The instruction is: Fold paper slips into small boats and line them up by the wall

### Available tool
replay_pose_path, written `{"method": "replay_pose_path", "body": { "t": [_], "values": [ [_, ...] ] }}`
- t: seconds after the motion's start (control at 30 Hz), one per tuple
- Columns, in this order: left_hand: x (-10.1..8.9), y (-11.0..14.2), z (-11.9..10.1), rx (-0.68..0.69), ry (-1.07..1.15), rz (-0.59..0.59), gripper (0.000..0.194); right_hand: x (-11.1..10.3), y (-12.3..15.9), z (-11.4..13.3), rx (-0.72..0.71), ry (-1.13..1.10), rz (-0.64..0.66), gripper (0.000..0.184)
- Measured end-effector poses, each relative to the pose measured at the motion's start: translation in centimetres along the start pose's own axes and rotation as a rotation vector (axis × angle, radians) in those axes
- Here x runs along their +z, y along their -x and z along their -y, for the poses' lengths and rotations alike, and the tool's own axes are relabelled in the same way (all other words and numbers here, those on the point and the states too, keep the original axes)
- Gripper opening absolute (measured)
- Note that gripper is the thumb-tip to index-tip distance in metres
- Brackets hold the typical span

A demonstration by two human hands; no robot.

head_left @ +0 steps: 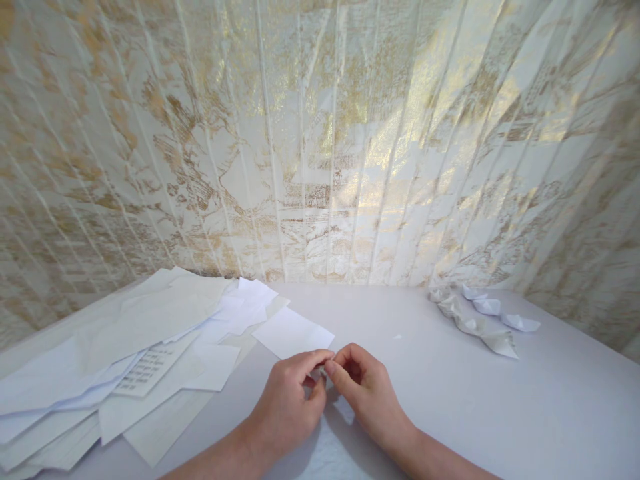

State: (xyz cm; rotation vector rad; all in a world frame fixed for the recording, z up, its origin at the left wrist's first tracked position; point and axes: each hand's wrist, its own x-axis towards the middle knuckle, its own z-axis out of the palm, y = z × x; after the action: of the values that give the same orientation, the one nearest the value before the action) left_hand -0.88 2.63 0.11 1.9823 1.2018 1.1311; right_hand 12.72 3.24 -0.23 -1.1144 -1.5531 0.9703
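Observation:
My left hand [295, 393] and my right hand [365, 387] meet over the front middle of the white table [430, 400]. Between their fingertips is a small folded piece of paper [323, 371], mostly hidden by the fingers. The left thumb and fingers pinch it from the left, and the right thumb and forefinger close on it from the right. Just beyond the hands lies a flat white sheet of paper [293, 331].
A spread pile of white paper sheets [165, 313], one with printed text, covers the table's left side. Several small folded paper boats [487, 307] stand at the back right. A tiny paper scrap [397, 337] lies mid-table. A patterned curtain [320, 147] hangs behind the table.

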Motion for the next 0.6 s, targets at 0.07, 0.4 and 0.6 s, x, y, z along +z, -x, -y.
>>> {"method": "replay_pose_path", "body": {
  "t": [0.07, 0.4, 0.6],
  "values": [
    [-0.09, 0.06, -0.15, -0.004, -0.003, 0.005, 0.042, -0.06, -0.02, -0.15, -0.006, -0.003, 0.007, 0.025],
    [-0.18, -0.02, -0.15, -0.01, 0.014, 0.017, 0.039, -0.25, -0.04, 0.09, -0.013, 0.045, 0.024, 0.015],
    [-0.3, 0.07, -0.25, -0.026, 0.055, 0.041, 0.04, -0.39, 0.01, 0.17, -0.013, 0.052, 0.03, 0.014]
  ]
}}
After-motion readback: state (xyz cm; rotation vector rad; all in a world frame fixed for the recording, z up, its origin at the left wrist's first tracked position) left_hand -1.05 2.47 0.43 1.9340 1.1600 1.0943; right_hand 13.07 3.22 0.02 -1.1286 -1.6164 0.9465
